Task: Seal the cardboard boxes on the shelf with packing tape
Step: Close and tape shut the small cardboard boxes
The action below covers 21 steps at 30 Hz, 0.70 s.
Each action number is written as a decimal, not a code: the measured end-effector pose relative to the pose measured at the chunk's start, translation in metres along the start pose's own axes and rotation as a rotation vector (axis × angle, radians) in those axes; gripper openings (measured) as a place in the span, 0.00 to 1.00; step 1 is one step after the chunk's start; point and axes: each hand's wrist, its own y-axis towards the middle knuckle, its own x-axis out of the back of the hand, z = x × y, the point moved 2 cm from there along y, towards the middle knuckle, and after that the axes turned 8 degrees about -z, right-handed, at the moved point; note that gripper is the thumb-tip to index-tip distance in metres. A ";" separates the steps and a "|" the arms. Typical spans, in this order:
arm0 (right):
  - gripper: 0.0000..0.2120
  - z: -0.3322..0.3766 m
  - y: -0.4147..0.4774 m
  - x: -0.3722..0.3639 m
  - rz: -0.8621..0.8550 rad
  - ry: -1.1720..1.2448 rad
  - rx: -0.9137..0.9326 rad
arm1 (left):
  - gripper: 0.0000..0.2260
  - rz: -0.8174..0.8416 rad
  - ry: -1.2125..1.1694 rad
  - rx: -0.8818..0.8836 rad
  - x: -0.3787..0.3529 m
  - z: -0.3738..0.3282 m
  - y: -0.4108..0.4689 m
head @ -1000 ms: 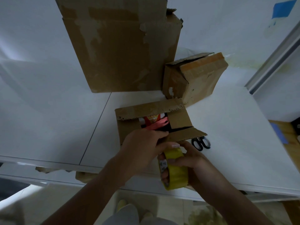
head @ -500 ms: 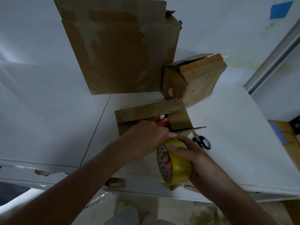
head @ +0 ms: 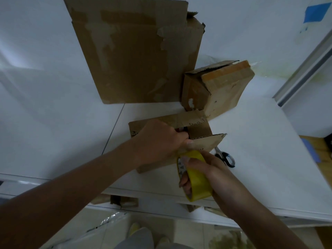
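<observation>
At the table's front edge, my left hand has folded the box nearly closed and grips its flap. My right hand holds the tape against it, so I think sealing can start.

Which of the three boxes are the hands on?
The small front box, flaps open: the left hand grips it and the right hand holds the yellow tape roll. The tall box and tilted box behind are untouched.
</observation>
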 end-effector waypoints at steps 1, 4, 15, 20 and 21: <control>0.16 -0.002 0.002 0.001 -0.013 -0.003 -0.042 | 0.19 -0.005 -0.022 0.011 0.001 0.001 0.002; 0.14 -0.010 0.011 0.001 -0.014 -0.032 -0.176 | 0.20 -0.003 -0.033 0.041 -0.011 0.004 0.003; 0.09 -0.012 0.015 -0.002 -0.026 0.019 -0.195 | 0.15 0.001 0.004 -0.009 -0.023 0.014 0.000; 0.11 -0.011 0.015 -0.007 0.011 0.064 -0.141 | 0.19 0.176 -0.001 0.017 -0.028 0.015 0.002; 0.12 -0.010 0.014 -0.008 0.023 0.067 -0.139 | 0.20 0.187 -0.018 0.023 -0.028 0.016 0.003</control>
